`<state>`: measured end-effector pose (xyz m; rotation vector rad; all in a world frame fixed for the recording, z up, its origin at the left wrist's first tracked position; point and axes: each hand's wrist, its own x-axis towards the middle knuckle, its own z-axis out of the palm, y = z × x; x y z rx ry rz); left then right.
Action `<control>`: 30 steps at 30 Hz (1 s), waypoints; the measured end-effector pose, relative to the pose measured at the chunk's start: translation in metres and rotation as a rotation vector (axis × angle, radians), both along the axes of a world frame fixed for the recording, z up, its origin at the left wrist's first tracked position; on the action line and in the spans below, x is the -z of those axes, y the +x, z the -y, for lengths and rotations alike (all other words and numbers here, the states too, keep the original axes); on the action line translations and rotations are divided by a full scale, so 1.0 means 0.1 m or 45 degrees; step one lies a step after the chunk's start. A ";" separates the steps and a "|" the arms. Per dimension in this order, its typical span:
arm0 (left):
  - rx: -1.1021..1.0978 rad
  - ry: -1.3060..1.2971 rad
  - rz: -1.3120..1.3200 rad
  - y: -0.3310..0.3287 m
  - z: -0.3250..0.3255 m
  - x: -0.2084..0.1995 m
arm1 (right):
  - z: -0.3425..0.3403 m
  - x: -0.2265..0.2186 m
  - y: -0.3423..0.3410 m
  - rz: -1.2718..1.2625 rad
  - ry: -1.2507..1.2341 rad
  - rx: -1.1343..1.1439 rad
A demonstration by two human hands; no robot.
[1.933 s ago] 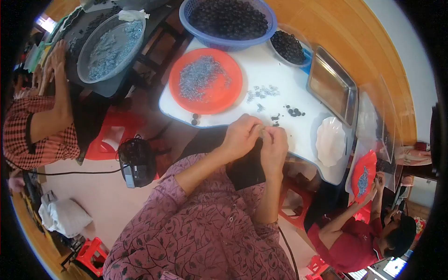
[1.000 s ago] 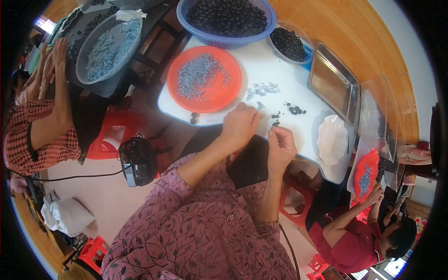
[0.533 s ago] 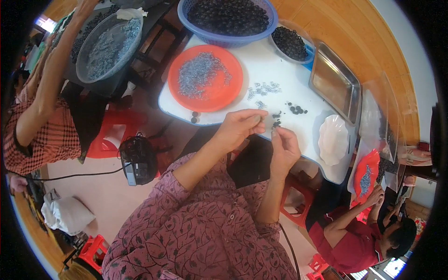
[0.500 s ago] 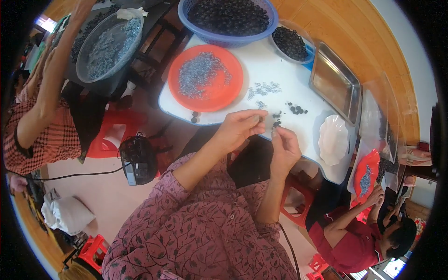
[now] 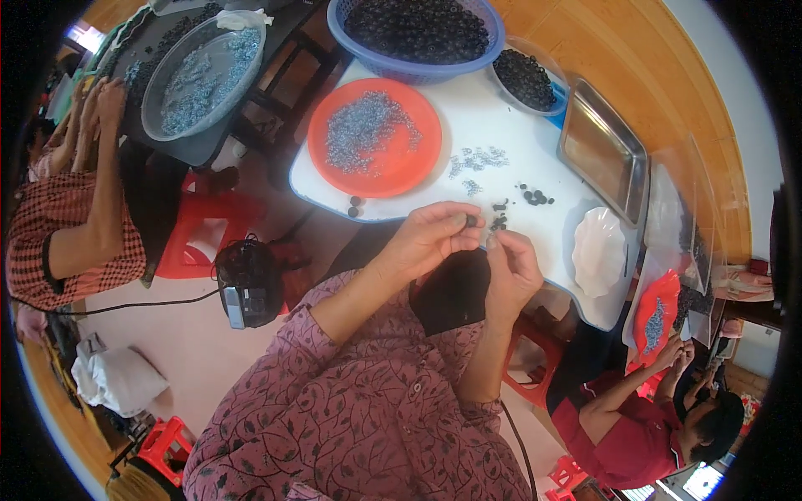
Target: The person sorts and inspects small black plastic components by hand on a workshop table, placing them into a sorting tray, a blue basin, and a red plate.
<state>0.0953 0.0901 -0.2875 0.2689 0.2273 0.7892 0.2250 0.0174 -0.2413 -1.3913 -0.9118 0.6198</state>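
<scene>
White table (image 5: 535,150) bears orange plate (image 5: 374,138), blue basket (image 5: 416,37), steel tray (image 5: 603,150).

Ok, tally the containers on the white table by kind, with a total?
Blue basket: 1
Orange plate: 1
Clear bowl of dark beads: 1
Metal tray: 1
White dish: 1
Total: 5

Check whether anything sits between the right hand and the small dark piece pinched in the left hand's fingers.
Nothing visible does. The left hand pinches the small dark piece at its fingertips, and the right hand has its fingertips raised right beside it, with only a narrow open gap above the white table edge.
</scene>
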 end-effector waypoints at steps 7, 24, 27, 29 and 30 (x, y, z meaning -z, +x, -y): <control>-0.013 0.011 0.051 0.00 0.04 -0.03 | 0.00 -0.04 -0.03 0.030 0.045 -0.029; -0.062 0.247 -0.253 -0.02 0.10 -0.11 | -0.02 -0.02 -0.07 0.236 0.081 -0.043; -0.071 0.267 -0.336 -0.04 0.11 -0.12 | -0.02 -0.07 -0.08 0.410 0.057 -0.061; -0.072 0.294 -0.321 -0.04 0.12 -0.09 | -0.01 -0.08 -0.09 0.402 0.054 -0.073; -0.071 0.321 -0.305 -0.04 0.12 -0.09 | 0.00 -0.08 -0.09 0.396 0.050 -0.082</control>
